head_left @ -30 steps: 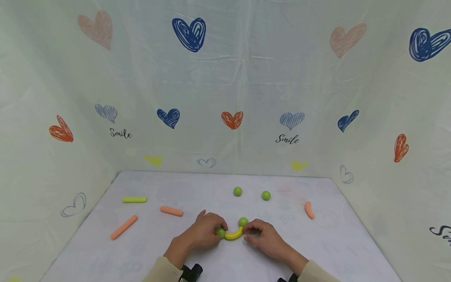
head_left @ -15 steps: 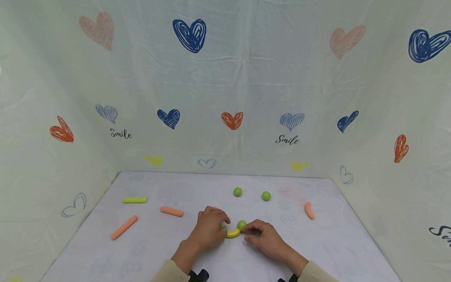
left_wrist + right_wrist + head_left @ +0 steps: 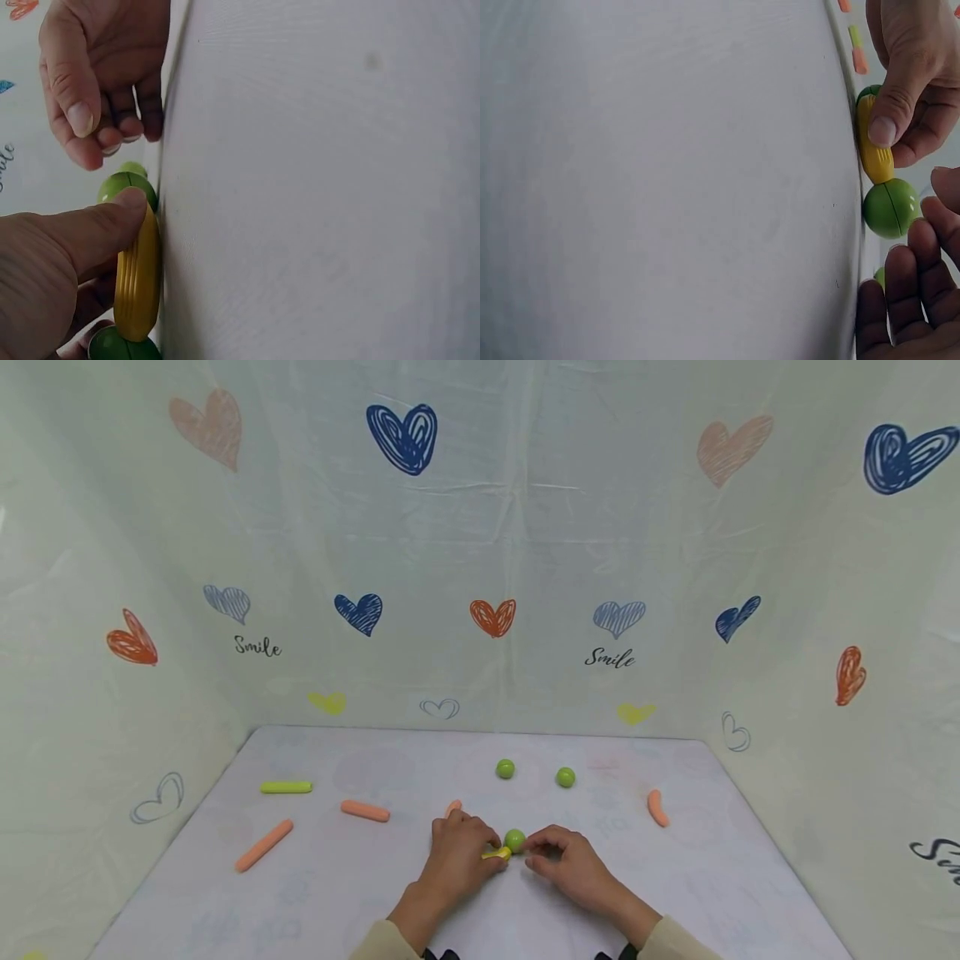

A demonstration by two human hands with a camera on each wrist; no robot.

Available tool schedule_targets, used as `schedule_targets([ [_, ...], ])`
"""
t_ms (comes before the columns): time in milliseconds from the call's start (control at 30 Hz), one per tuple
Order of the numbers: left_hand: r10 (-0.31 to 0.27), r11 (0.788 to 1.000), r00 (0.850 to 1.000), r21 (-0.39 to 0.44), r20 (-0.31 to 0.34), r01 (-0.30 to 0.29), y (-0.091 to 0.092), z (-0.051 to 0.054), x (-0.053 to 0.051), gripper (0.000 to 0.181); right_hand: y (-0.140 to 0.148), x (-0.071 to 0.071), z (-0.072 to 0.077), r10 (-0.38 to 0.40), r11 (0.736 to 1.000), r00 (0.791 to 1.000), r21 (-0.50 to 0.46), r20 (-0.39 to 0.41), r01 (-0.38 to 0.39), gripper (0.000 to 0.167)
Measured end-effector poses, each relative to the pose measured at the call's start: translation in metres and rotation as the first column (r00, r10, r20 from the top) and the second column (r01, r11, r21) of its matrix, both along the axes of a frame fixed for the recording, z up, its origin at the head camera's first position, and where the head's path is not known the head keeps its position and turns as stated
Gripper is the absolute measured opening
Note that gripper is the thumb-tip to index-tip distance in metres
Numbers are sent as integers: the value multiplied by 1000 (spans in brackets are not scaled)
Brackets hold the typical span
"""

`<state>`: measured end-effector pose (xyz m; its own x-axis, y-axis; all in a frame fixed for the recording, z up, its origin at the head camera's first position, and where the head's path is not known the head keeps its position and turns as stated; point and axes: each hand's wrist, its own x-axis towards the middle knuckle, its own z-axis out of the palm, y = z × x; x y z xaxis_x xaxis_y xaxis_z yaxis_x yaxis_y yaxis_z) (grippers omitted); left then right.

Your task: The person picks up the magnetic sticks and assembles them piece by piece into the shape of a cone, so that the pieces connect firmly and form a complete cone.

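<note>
A yellow curved piece (image 3: 137, 281) lies between two green balls; my left hand (image 3: 459, 858) pinches it, with the thumb on its near side. One ball (image 3: 514, 840) touches its right end. The other ball (image 3: 120, 343), at its left end, is hidden by my left hand in the head view. My right hand (image 3: 573, 872) is just right of the right-hand ball, its fingers loosely bent and holding nothing; in the right wrist view its fingertips are close to that ball (image 3: 891, 208). Behind my left hand an orange piece (image 3: 453, 807) is partly covered.
On the white table (image 3: 360, 893) two more green balls (image 3: 506, 768) (image 3: 566, 777) lie toward the back. At the left are a light green stick (image 3: 286, 787) and two orange sticks (image 3: 264, 846) (image 3: 365, 811). A curved orange piece (image 3: 657, 808) lies at the right.
My left hand has moved right, from the left-hand ball to the yellow piece, which it now pinches. An orange piece behind that hand has come into sight. My right hand has barely moved.
</note>
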<state>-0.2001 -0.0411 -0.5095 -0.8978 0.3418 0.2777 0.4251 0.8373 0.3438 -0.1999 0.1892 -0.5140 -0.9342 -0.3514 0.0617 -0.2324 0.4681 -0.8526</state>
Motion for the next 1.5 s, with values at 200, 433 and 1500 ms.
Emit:
schedule_targets([
  [200, -17, 1000, 998, -4, 67, 17, -5, 3, -2, 17, 11, -2, 3, -35, 999, 999, -9, 12, 35, 18],
  [433, -77, 997, 989, 24, 126, 75, -17, 6, -3, 13, 26, -1, 6, -110, 994, 993, -21, 53, 111, 20],
  [1500, -64, 996, 986, 64, 155, 54, -17, 0, -6, 15, 141, -29, 20, -520, 808, 829, 198, -206, 555, 42],
])
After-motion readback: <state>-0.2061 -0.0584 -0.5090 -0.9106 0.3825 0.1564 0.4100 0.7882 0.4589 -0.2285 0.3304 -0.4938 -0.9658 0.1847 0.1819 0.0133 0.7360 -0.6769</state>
